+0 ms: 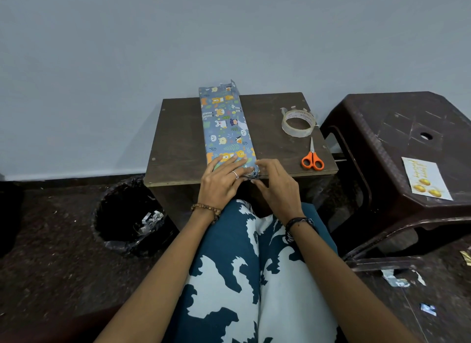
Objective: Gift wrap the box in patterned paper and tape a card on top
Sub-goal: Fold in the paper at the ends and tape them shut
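Flat-fingered, the left hand pressed down on the near end of the wrapped box, apparently pinning it, while the right hand pinched the loose paper at that end, likely to fold the flap. That long box lay lengthwise on the small wooden table, its far end overhanging with paper not yet folded. Beside the table, a plastic stool held the card, probably kept aside for last. On the table's right side the tape roll and the scissors waited within reach.
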### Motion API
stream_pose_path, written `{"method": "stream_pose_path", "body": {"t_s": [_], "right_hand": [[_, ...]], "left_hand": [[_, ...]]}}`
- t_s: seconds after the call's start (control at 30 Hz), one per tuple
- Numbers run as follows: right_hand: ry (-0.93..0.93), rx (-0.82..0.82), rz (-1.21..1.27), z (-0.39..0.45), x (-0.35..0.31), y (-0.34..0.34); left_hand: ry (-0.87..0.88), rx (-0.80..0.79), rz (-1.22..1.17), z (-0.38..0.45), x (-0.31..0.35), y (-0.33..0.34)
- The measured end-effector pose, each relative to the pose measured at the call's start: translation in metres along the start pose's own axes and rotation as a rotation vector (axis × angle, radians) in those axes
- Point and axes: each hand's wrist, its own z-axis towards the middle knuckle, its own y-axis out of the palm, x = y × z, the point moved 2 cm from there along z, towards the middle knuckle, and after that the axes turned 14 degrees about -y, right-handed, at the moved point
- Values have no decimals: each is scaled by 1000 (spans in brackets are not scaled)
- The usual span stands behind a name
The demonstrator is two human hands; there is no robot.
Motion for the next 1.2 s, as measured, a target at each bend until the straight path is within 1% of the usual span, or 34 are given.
{"method": "stream_pose_path", "body": {"t_s": [0.17,0.4,0.53,0.63,0.73,0.8,0.93,1.1,1.2], "right_hand": [[-21,58,-33,3,4,4],[2,94,-20,3,6,5],[56,74,62,2,7,5],[108,55,182,1,9,1],[134,49,307,3,10,-4],[189,61,319,6,15,-7],[294,96,181,28,33,-15],[452,124,29,86,76,-16],[516,24,-99,111,98,-6]], "left_hand": [[-30,-22,-4,1,-2,1],[-33,18,-58,2,-1,-2],[-42,69,-56,2,3,-2],[-74,96,-40,3,8,-2],[-119,88,4,6,14,2],[-154,74,42,8,18,6],[-263,77,121,17,31,16],[-415,108,156,22,45,32],[-437,148,164,22,49,36]]}}
